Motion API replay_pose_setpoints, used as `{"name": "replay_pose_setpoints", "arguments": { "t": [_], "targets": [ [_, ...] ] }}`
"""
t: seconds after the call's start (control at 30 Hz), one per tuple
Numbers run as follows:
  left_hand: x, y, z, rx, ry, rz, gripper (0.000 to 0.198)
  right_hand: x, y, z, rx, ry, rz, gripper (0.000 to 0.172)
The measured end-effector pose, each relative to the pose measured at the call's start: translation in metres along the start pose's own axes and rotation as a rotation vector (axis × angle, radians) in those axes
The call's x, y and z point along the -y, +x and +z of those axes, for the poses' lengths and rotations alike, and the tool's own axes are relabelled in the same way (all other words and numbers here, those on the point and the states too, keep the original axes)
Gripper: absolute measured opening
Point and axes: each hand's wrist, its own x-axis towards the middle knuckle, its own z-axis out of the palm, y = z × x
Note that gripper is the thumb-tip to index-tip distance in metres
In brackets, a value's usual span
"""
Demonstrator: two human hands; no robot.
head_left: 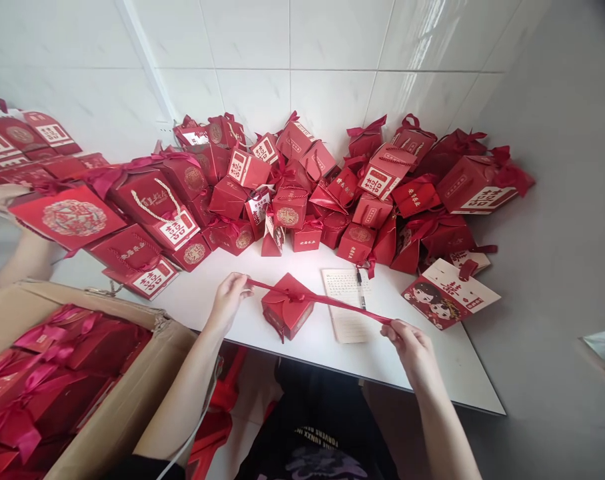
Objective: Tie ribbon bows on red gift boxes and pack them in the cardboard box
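A small red gift box (287, 308) sits on the white table in front of me, its folded top crossed by a red ribbon (340, 305). The ribbon is stretched out to both sides from a crossing or knot on the lid. My left hand (228, 300) pinches one ribbon end, left of the box and slightly above the tabletop. Off to the right, my right hand (410, 343) has its fingers closed on the other end. Between the box and my right hand lies an open notebook (350, 327) with handwriting, partly under the ribbon, and a pen (361, 290) on it.
Many red gift boxes (287, 207) are piled along the tiled wall. A cardboard carton (132, 393) of ribboned boxes stands at the left front. Another person's arm (25, 260) reaches in at far left. A printed gift box (447, 293) lies near the grey right wall.
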Motion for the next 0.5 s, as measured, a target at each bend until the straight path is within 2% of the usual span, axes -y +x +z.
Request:
{"name": "replay_pose_setpoints", "arguments": {
  "t": [0.13,0.23,0.33,0.43,0.5],
  "targets": [
    [-0.024,0.002,-0.018,-0.233,-0.232,0.094,0.026,0.01,0.01,-0.018,-0.175,0.181,-0.059,0.032],
    [-0.047,0.002,-0.021,-0.274,-0.357,0.17,0.022,0.026,0.022,-0.012,-0.245,0.27,-0.168,0.03],
    [-0.073,-0.002,-0.007,-0.132,-0.405,0.244,0.02,0.054,0.032,0.012,-0.129,0.346,-0.234,0.024],
    [-0.098,-0.011,0.018,0.096,-0.398,0.3,0.021,0.086,0.037,0.049,0.131,0.386,-0.248,0.023],
    [-0.112,-0.016,0.036,0.255,-0.37,0.323,0.023,0.106,0.037,0.074,0.251,0.389,-0.26,0.024]
  ]
}}
